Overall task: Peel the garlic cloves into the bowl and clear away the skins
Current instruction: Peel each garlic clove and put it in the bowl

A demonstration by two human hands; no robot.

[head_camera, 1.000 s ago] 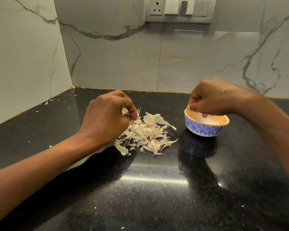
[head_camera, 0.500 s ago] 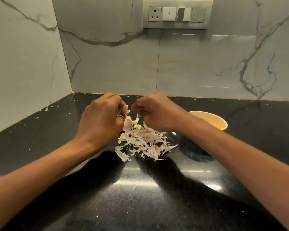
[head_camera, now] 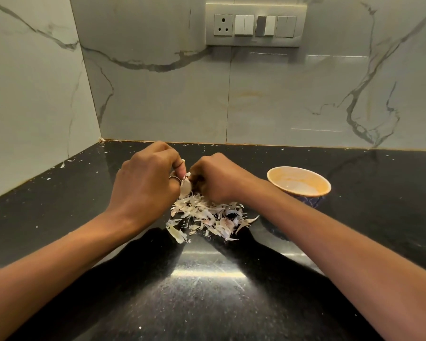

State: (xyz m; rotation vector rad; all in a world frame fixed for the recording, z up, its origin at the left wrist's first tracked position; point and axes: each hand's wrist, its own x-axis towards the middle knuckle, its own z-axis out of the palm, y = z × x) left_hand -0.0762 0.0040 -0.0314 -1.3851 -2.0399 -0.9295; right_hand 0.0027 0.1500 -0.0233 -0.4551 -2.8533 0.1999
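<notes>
Both hands meet above skin pile. Left hand (head_camera: 145, 183) curled, grip pinched on garlic clove (head_camera: 185, 186), ring on one finger. Right hand (head_camera: 218, 179) fingers closed in at same clove from other side; exact contact hidden, cannot tell what its grip holds. Loose skins (head_camera: 207, 216) heaped on black tabletop (head_camera: 207, 291), directly below and in front of hands. Bowl (head_camera: 299, 184), blue patterned outside, orange-cream inside, stands on tabletop right of right wrist, near pile but apart from it. Small skin flecks scattered across tabletop.
</notes>
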